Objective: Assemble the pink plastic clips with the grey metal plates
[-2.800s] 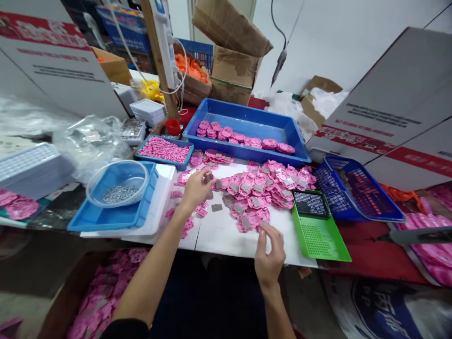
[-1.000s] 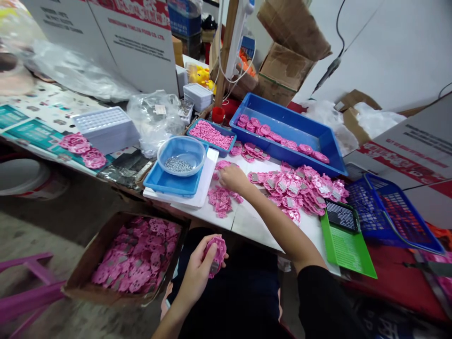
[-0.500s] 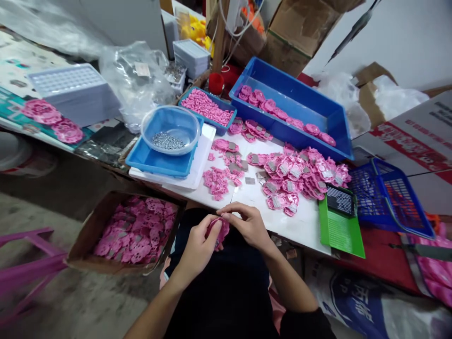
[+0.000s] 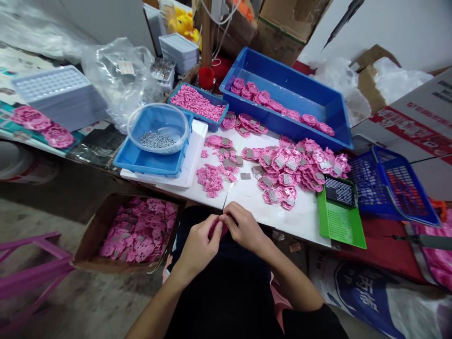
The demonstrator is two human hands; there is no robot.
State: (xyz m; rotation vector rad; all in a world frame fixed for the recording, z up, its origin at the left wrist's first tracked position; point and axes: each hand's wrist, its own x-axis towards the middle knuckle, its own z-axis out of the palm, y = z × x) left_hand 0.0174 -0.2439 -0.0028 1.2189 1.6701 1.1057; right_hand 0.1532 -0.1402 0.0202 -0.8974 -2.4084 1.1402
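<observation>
Head cam, 2 hands, 1 pink pc btwn

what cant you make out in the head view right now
All in the head view:
Pink part: mostly covered by the left hand gripping it.
Whatever the right hand may pinch: hidden by its own fingers.
Metal pieces in the clear bowl: too small to tell their shape.
Hanging tool: cut off by the top edge.
Pink stool: cut off by the left edge.

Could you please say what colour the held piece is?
Pink; the piece in the left hand shows in the head view.
</observation>
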